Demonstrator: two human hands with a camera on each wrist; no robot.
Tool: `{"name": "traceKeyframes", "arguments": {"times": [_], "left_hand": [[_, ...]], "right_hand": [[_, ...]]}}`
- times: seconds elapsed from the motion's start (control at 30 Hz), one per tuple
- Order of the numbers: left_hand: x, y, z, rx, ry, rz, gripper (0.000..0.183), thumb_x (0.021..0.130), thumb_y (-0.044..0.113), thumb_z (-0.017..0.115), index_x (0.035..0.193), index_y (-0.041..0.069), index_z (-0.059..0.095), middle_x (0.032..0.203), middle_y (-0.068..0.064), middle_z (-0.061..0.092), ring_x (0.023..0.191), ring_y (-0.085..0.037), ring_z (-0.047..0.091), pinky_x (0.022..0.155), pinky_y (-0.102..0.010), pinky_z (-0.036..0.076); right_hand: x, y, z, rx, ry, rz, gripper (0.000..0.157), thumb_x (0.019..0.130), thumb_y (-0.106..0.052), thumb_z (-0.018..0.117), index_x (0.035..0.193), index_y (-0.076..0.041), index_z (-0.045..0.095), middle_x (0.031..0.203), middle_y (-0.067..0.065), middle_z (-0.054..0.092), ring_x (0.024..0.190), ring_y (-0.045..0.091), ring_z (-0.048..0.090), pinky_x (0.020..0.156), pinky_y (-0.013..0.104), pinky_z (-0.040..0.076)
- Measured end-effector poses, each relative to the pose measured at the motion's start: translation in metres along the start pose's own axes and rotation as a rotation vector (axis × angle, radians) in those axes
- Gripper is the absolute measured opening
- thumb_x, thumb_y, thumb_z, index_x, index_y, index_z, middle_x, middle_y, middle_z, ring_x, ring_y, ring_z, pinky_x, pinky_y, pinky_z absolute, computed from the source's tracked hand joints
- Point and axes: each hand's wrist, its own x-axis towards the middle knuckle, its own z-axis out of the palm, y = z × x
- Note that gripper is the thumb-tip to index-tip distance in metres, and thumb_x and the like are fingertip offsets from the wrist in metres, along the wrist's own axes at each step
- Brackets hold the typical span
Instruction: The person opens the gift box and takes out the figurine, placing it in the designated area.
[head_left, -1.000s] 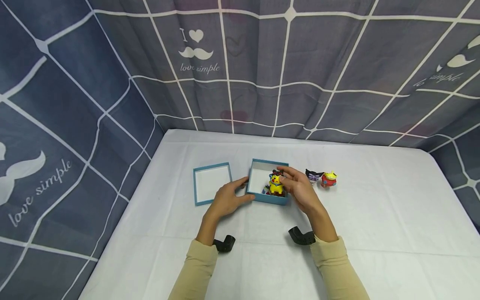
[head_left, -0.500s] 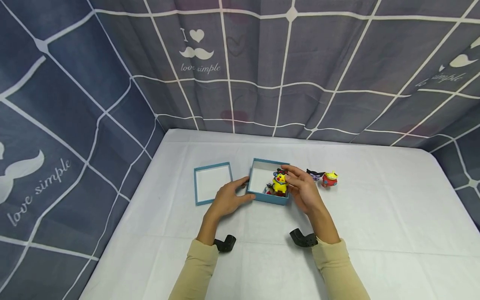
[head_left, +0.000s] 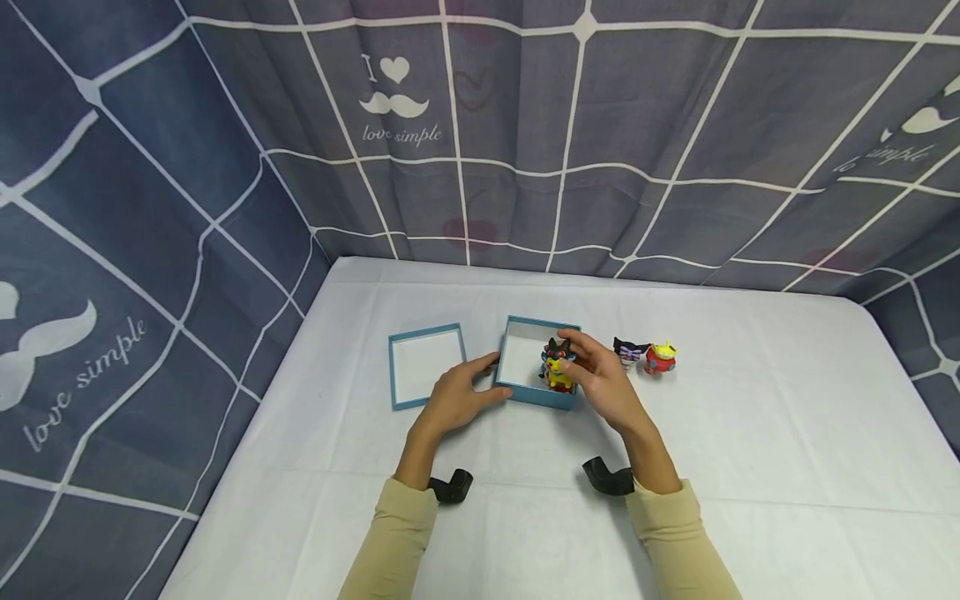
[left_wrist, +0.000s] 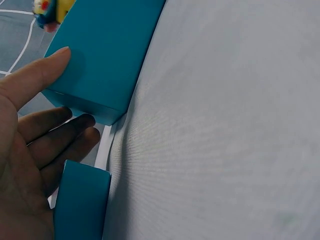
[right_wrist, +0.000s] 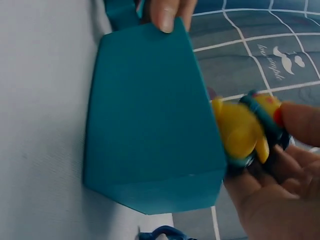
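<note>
A blue open box [head_left: 536,393] with a white inside stands on the white cloth. My left hand [head_left: 459,392] holds its near-left corner, thumb on the front wall and fingers along the left side, as the left wrist view shows. My right hand [head_left: 603,379] pinches a small yellow figurine [right_wrist: 235,125] with dark and red parts between thumb and fingers. The figurine is over the right part of the box opening, low at the front wall [right_wrist: 150,110]. Other small figurines inside are mostly hidden by it and the hand.
Left of the box lies its blue-rimmed lid [head_left: 397,375], inside up, close to my left hand. Right of my right hand stand a black-and-purple figurine [head_left: 627,353] and a red one with a yellow top [head_left: 661,358]. A grey checked curtain [head_left: 517,200] hangs behind the table.
The yellow figurine stays in my right hand but has turned and tilted, its dark top now facing the camera more. The box, lid and left hand have stayed in place.
</note>
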Motion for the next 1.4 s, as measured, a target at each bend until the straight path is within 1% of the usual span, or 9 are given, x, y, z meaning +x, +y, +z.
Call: {"name": "traceKeyframes", "arguments": {"times": [0.17, 0.53, 0.67, 0.77, 0.83, 0.9, 0.97, 1.3, 1.4], "left_hand": [[0.0, 0.001, 0.0, 0.002, -0.004, -0.002, 0.072, 0.087, 0.044, 0.074, 0.146, 0.011, 0.05, 0.132, -0.011, 0.062, 0.129, -0.032, 0.05, 0.103, -0.053, 0.04], [0.0, -0.001, -0.001, 0.016, -0.001, -0.02, 0.072, 0.086, 0.044, 0.074, 0.146, 0.012, 0.051, 0.133, -0.011, 0.061, 0.131, -0.031, 0.049, 0.104, -0.052, 0.039], [0.0, 0.0, -0.001, 0.012, -0.001, -0.02, 0.071, 0.087, 0.044, 0.075, 0.146, 0.012, 0.051, 0.133, -0.011, 0.061, 0.13, -0.032, 0.049, 0.104, -0.052, 0.039], [0.0, 0.001, -0.002, 0.008, -0.006, -0.014, 0.071, 0.087, 0.044, 0.074, 0.146, 0.011, 0.051, 0.134, -0.012, 0.061, 0.13, -0.032, 0.049, 0.103, -0.052, 0.039], [0.0, 0.001, -0.002, 0.005, -0.009, -0.016, 0.072, 0.087, 0.044, 0.074, 0.146, 0.011, 0.05, 0.134, -0.011, 0.061, 0.13, -0.032, 0.049, 0.103, -0.052, 0.04], [0.0, 0.002, -0.002, 0.007, -0.008, -0.015, 0.072, 0.087, 0.045, 0.074, 0.146, 0.012, 0.05, 0.133, -0.01, 0.061, 0.13, -0.031, 0.049, 0.103, -0.052, 0.04], [0.001, 0.002, -0.002, 0.009, -0.006, -0.011, 0.072, 0.087, 0.045, 0.074, 0.146, 0.011, 0.051, 0.133, -0.011, 0.061, 0.129, -0.031, 0.05, 0.102, -0.052, 0.041], [0.001, 0.0, 0.0, 0.006, 0.001, -0.005, 0.072, 0.086, 0.045, 0.075, 0.145, 0.011, 0.052, 0.133, -0.01, 0.061, 0.129, -0.032, 0.05, 0.102, -0.052, 0.041], [0.001, 0.0, 0.0, 0.01, 0.0, -0.003, 0.071, 0.086, 0.044, 0.075, 0.145, 0.011, 0.052, 0.134, -0.011, 0.06, 0.129, -0.032, 0.05, 0.103, -0.052, 0.04]], "right_hand": [[0.003, 0.0, 0.0, -0.047, 0.035, 0.038, 0.045, 0.1, -0.004, 0.052, 0.143, 0.005, 0.043, 0.138, 0.022, 0.054, 0.119, 0.031, 0.055, 0.088, 0.022, 0.047], [0.019, -0.002, 0.007, 0.051, 0.008, 0.08, 0.045, 0.1, -0.001, 0.048, 0.143, 0.007, 0.04, 0.138, 0.025, 0.05, 0.107, 0.022, 0.053, 0.084, 0.022, 0.046], [0.026, -0.003, 0.015, 0.046, -0.017, 0.096, 0.046, 0.101, -0.001, 0.045, 0.146, 0.005, 0.037, 0.139, 0.026, 0.048, 0.09, 0.02, 0.054, 0.064, 0.023, 0.045], [0.029, -0.005, 0.021, 0.027, -0.025, 0.119, 0.046, 0.103, -0.001, 0.043, 0.148, 0.004, 0.034, 0.142, 0.027, 0.045, 0.095, 0.023, 0.057, 0.067, 0.026, 0.047], [0.031, -0.006, 0.024, 0.008, -0.018, 0.131, 0.046, 0.103, -0.002, 0.041, 0.148, 0.003, 0.032, 0.146, 0.028, 0.04, 0.107, 0.029, 0.057, 0.079, 0.032, 0.049], [0.032, -0.007, 0.025, 0.001, -0.006, 0.139, 0.046, 0.104, -0.002, 0.041, 0.148, 0.002, 0.032, 0.149, 0.029, 0.035, 0.126, 0.034, 0.048, 0.095, 0.041, 0.044], [0.032, -0.008, 0.026, -0.008, 0.01, 0.143, 0.045, 0.104, -0.003, 0.04, 0.148, 0.001, 0.032, 0.151, 0.029, 0.032, 0.131, 0.038, 0.042, 0.1, 0.048, 0.04], [0.031, -0.004, 0.026, 0.033, 0.051, 0.12, 0.048, 0.105, -0.004, 0.04, 0.151, 0.001, 0.027, 0.147, 0.024, 0.042, 0.127, 0.035, 0.047, 0.1, 0.047, 0.04], [0.029, -0.003, 0.025, 0.041, 0.047, 0.116, 0.05, 0.105, -0.007, 0.042, 0.152, 0.0, 0.027, 0.15, 0.022, 0.039, 0.127, 0.029, 0.048, 0.092, 0.035, 0.045]]}}
